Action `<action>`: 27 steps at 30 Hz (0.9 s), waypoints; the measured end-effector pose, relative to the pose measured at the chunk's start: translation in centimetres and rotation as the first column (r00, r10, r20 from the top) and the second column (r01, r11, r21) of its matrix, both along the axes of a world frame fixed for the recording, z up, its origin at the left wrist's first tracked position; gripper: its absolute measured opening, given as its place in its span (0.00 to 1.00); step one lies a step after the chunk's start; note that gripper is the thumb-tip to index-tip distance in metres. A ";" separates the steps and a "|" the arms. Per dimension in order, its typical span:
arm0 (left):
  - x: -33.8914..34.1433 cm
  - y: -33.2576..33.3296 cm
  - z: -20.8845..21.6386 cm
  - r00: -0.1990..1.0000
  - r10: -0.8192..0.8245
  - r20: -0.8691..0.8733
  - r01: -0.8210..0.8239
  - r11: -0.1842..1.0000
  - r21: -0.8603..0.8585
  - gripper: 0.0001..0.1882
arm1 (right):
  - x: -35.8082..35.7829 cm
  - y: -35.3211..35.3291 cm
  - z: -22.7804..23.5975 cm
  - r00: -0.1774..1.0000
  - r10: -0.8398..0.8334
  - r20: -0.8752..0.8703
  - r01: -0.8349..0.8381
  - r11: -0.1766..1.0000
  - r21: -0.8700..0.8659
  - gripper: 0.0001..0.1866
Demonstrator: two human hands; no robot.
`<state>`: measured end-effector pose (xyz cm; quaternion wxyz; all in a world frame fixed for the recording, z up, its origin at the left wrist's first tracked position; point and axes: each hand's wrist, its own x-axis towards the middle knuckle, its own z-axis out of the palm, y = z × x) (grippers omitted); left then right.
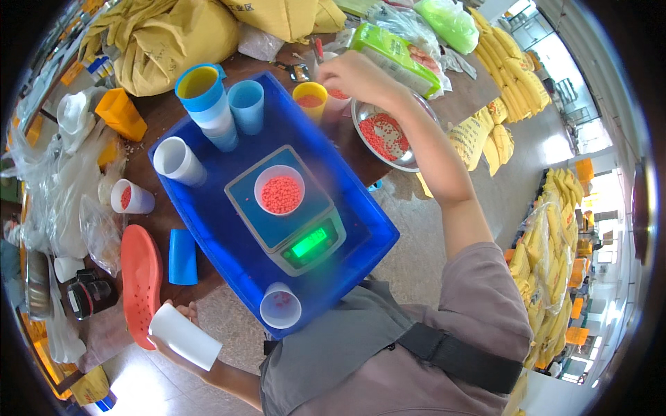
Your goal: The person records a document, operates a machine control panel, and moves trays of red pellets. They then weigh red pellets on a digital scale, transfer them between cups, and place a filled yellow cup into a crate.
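Observation:
My left hand [189, 312] is wrapped round a white plastic cup [186, 338], tilted beside the blue tray [366, 253]. My right hand [357, 78] reaches to the far side, its fingers curled above a pale cup of red pellets [337, 102]; what they hold, if anything, is hidden. In the tray, a digital scale [277, 229] with a lit green display carries a white cup of red pellets [281, 193]. A yellow cup of pellets [309, 100] stands near my right hand. Beneath my right forearm lies a metal bowl [383, 136] of red pellets.
Stacked blue and yellow cups [205, 100], a light blue cup [247, 107] and white cups [179, 161] occupy the tray. Left of it lie a red shoe-shaped piece [141, 284], a blue cup [182, 256] and a cup with pellets [133, 197]. Yellow sacks [173, 41] stand behind.

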<state>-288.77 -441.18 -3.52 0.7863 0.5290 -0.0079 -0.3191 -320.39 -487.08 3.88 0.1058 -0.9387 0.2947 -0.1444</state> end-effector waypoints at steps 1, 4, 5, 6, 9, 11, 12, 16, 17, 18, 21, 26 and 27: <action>0.4 0.3 0.1 0.985 -0.149 0.090 0.153 0.987 -0.049 0.41 | -1.7 0.0 0.0 0.978 -0.156 -0.141 0.162 0.986 0.030 0.06; 0.1 0.7 -0.5 0.996 -0.084 0.044 0.084 0.996 0.006 0.41 | -7.3 0.2 -2.1 0.840 -0.341 -0.421 0.400 0.914 0.059 0.15; -0.2 0.7 -0.6 0.989 -0.116 0.090 0.118 0.993 -0.018 0.41 | -8.9 0.2 -3.5 0.801 -0.317 -0.508 0.417 0.904 0.092 0.22; -0.5 0.5 -0.7 0.988 -0.103 0.116 0.102 0.995 0.012 0.41 | -10.3 0.8 -5.3 0.840 -0.293 -0.456 0.361 0.930 0.069 0.26; -0.9 -0.3 -0.7 0.993 -0.113 0.042 0.113 0.994 -0.003 0.40 | -12.4 1.8 -9.8 0.946 -0.149 -0.289 0.194 0.971 0.136 0.38; -1.0 -1.0 -0.5 0.994 -0.100 0.037 0.101 0.994 -0.031 0.40 | -13.4 3.2 -11.0 0.969 -0.123 -0.215 0.193 0.919 0.342 0.44; -1.3 -1.3 -0.4 0.990 -0.126 0.064 0.127 0.992 -0.003 0.40 | -13.2 3.6 -11.1 0.944 -0.165 -0.286 0.262 0.901 0.345 0.44; -1.6 -2.2 0.3 0.972 -0.192 0.134 0.191 0.981 0.025 0.40 | -11.1 5.2 -7.3 0.932 -0.273 -0.237 0.313 0.938 0.151 0.32; -1.4 -2.4 0.5 0.965 -0.224 0.135 0.227 0.974 -0.009 0.40 | -10.0 5.6 -5.8 0.934 -0.305 -0.185 0.323 0.943 0.077 0.29; -1.4 -2.6 0.6 0.958 -0.254 0.136 0.262 0.964 -0.040 0.40 | -8.9 6.1 -4.3 0.905 -0.384 -0.182 0.395 0.918 0.026 0.26; -1.6 -3.2 1.3 0.969 -0.207 0.131 0.200 0.978 0.065 0.40 | -4.8 8.4 -0.9 0.984 -0.092 0.151 0.080 0.994 0.080 0.22; -3.9 -4.6 3.5 0.911 -0.245 0.332 0.242 0.969 0.049 0.41 | 2.7 13.4 -0.7 0.948 0.168 0.271 -0.285 0.827 0.484 0.41; -3.9 -5.1 4.4 0.876 -0.393 0.279 0.406 0.914 0.011 0.38 | 4.2 14.2 -1.1 0.947 0.184 0.263 -0.297 0.813 0.501 0.43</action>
